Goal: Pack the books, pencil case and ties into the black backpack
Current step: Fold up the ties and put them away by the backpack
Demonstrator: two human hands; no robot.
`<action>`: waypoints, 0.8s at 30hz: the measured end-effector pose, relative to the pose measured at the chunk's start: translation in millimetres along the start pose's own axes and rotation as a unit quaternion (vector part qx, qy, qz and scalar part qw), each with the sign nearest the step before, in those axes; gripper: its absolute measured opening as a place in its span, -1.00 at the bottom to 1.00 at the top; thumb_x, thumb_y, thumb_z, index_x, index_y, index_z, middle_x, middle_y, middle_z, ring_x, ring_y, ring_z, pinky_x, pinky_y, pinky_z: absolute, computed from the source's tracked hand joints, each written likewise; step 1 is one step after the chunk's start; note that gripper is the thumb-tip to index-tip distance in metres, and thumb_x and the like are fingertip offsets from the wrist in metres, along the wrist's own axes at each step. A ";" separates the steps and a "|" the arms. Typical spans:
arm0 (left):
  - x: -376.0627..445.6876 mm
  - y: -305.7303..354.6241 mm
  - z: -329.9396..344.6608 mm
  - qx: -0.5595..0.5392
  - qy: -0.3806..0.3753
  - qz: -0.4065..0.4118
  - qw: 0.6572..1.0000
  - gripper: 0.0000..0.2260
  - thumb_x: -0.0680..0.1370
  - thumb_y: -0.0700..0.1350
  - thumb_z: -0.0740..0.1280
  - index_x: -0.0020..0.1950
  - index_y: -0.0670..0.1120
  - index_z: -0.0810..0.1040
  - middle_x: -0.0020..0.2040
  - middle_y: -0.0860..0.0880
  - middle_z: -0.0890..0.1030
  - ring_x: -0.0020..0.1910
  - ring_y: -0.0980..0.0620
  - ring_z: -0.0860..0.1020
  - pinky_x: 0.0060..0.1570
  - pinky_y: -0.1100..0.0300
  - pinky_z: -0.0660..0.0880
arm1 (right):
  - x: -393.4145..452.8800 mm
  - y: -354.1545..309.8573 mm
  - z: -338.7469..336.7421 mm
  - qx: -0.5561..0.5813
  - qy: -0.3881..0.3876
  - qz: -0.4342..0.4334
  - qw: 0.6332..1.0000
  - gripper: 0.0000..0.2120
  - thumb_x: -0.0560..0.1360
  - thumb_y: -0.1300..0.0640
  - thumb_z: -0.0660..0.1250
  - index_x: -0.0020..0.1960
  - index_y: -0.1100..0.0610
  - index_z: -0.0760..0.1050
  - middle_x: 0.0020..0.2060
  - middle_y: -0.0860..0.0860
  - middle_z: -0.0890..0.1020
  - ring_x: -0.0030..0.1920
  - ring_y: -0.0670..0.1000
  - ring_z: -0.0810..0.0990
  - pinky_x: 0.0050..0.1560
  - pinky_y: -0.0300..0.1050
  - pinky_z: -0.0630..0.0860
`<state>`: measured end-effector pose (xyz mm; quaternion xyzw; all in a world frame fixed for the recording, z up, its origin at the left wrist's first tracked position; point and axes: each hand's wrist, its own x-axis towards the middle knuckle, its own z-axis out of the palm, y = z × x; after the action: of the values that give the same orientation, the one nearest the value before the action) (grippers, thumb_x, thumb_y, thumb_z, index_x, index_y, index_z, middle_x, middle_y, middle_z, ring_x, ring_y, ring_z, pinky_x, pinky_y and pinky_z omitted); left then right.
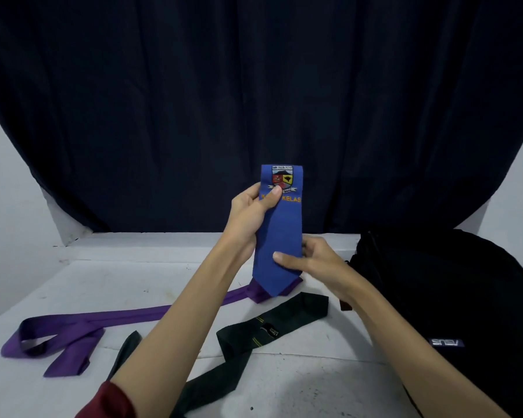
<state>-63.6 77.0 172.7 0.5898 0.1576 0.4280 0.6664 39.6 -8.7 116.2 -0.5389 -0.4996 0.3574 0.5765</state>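
Blue cloth fills the middle of the head view: a folded blue tie (280,233) held upright above the white table (314,372), its pointed end down and a crest with orange lettering near its top. The left hand (254,206) grips it near the top, thumb pressed across the crest and fingers curled behind. The right hand (308,257) pinches the lower part, thumb on the front face and fingers behind the edge. On the table below lies a purple tie (82,330), stretched out to the left with its thin end looped. A dark green tie (254,336) lies nearer the person, partly under the forearms. The black backpack (453,297) rests on the table at the right, just beside the right forearm. A dark curtain (254,86) hangs behind.
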 end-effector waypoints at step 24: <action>-10.0 -100.7 14.7 0.141 0.115 0.015 0.983 -0.85 0.62 -0.01 0.23 0.01 -0.06 0.52 -0.12 0.02 0.63 -0.17 0.06 0.60 -0.17 0.17 0.55 | -51.4 43.8 12.2 -0.084 0.186 0.063 0.977 -0.76 0.61 0.07 0.18 -0.19 0.15 0.42 -0.42 -0.02 0.52 -0.45 -0.05 0.50 -0.51 -0.29 0.39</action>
<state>-20.2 66.1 80.8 0.6274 0.2831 0.4761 0.5473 20.8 -47.2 62.6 -0.6726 -0.3774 0.2430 0.5883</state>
